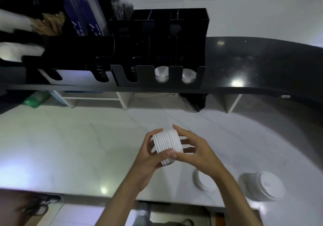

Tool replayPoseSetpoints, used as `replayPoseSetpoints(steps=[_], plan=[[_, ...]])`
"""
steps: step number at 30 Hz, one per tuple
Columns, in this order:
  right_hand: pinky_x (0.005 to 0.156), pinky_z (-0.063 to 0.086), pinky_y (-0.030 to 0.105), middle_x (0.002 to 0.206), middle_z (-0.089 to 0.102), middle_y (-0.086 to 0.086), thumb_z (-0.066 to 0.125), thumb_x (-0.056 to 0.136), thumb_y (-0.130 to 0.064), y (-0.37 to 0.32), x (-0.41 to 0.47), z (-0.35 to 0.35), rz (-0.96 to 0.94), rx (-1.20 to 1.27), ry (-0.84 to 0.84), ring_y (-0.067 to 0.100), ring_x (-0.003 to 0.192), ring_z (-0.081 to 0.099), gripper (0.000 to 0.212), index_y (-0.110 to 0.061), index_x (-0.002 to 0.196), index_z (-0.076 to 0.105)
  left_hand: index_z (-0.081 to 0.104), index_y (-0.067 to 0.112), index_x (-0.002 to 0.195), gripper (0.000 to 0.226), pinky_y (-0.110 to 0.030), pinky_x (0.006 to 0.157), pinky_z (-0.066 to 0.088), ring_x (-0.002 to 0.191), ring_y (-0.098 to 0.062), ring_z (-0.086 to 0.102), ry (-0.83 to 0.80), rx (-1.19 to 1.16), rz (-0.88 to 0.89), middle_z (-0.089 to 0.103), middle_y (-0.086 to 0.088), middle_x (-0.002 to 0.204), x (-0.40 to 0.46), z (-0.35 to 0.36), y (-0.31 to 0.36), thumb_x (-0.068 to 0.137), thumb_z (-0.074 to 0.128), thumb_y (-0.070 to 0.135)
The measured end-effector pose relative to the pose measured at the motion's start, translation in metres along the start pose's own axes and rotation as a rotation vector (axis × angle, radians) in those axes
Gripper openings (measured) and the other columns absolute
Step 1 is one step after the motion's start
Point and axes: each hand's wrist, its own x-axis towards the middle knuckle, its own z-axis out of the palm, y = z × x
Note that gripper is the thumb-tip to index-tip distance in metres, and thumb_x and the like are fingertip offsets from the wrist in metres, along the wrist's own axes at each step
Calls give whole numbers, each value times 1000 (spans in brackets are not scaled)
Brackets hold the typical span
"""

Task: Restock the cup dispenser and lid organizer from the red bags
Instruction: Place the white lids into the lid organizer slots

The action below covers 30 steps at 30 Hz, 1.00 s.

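— Lids (167, 147), a nested white stack of them, held on its side between both hands above the pale surface (70, 147). How do they look to handle?

— Light, I'd say, thin moulded plastic. Each one is stiff enough alone, but the stack is only loosely nested, so it could fan apart or shed a lid if squeezed unevenly.

— And the grip?

— The left hand (148, 154) cups one end, its fingers (152, 138) curled over the top rim and its thumb pressed on the near side. The right hand (192, 147) closes on the other end, fingers spread behind the flat face. Both are clamped on the stack, pressing it endwise. That seems the right hold: pressure along the axis keeps the lids together, whereas pinching the ribbed edges would likely be slippery.

— Where should it go?

— The black lid organizer (157, 75) stands on the dark counter (262, 64) beyond, well apart from the hands. Two of its right-hand slots show white lids at the front; the slot to their left looks dark, perhaps empty, though I cannot be sure.

— Anything else about?

— Two more short lid stacks (264, 185) rest on the surface by the right forearm. No red bags are visible.
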Motion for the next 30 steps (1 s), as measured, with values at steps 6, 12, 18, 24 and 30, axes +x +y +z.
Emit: replayPoseSetpoints(steps=[6,12,18,24,30], plan=[[90,62,33,131,67,-18,95,74,-39,-20,28,20,26,70,49,10,119,67,74,-44,138,57,58,39,135,77,-45,86,63,123,-28,64,-24,21,43,67,4,128,13,-33,23,65,92,37],[90,63,34,131,67,-19,93,74,-37,-30,48,50,58,66,81,11,121,67,70,-46,134,57,56,40,134,79,-43,86,63,118,-20,66,-49,26,49,68,10,123,25,-69,33,63,91,42],[89,62,38,133,68,-9,91,74,-38,-37,66,84,82,107,152,21,118,69,72,-35,137,57,58,30,136,75,-53,91,61,117,-27,70,-102,-174,-27,69,-2,129,37,-110,36,68,90,30],[93,59,31,139,61,-18,92,80,-30,-36,78,126,94,-36,136,12,123,66,74,-37,142,53,57,38,136,80,-51,89,63,119,-27,68,-60,-65,-23,67,1,129,42,-146,35,65,93,37],[88,61,31,137,64,-13,94,77,-24,-41,86,140,112,-28,105,17,120,68,74,-30,140,56,57,47,129,72,-44,87,64,116,-14,66,-120,50,-12,66,14,124,45,-178,39,68,93,38]])
